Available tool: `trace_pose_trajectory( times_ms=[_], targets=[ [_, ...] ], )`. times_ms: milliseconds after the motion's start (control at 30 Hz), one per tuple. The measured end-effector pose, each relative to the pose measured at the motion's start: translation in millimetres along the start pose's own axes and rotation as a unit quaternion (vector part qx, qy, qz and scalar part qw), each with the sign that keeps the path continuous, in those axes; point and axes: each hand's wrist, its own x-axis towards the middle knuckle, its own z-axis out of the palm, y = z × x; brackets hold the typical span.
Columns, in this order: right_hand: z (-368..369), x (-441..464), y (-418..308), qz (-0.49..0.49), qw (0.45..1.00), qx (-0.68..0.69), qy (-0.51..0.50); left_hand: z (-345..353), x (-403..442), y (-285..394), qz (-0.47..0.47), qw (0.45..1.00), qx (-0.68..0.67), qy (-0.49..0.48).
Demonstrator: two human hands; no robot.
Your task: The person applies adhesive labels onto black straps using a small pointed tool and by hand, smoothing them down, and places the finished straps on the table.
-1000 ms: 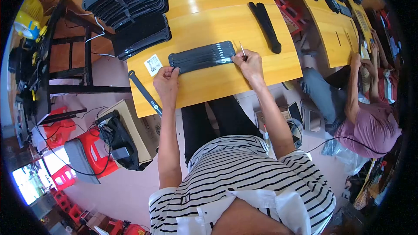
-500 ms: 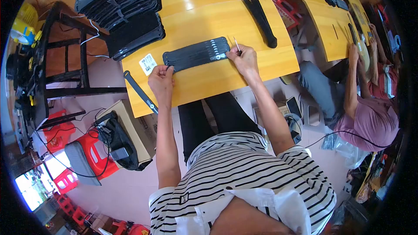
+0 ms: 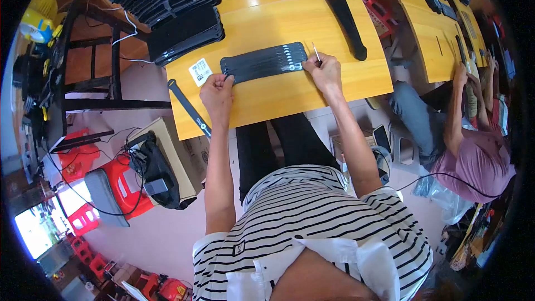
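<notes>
Pinching the near left corner of the black strap row (image 3: 262, 62) in nearly closed fingertips of the left hand (image 3: 217, 97). Gripping a thin pointed tool (image 3: 316, 53) in the curled right hand (image 3: 326, 73), tip angled up and away, with fingertips at the row's right end; can't tell exact contact there. Laid flat on the counter (image 3: 267, 22), near its front edge. Just beside, at left: white label (image 3: 200, 72). Further left, slanting by the counter's edge: single loose strap (image 3: 188, 106). Off to the right, apart from the row: strap pair (image 3: 346, 28), joined or overlapping at the near end. Beyond, back left: tall strap stack (image 3: 167, 0), banded around its upper part.
</notes>
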Motion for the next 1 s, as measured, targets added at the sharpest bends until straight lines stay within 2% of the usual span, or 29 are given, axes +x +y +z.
trace_pose_trajectory(
  times_ms=[800,1000],
  targets=[
    [-2.1,0.7,-1.9,-0.014,1.000,0.003,0.003,1.4,0.3,0.5,-0.015,0.999,0.028,-0.010],
    [-2.0,0.6,-3.7,0.011,1.000,-0.014,-0.009,0.7,2.6,-3.1,-0.004,0.999,0.046,0.009]
  ],
)
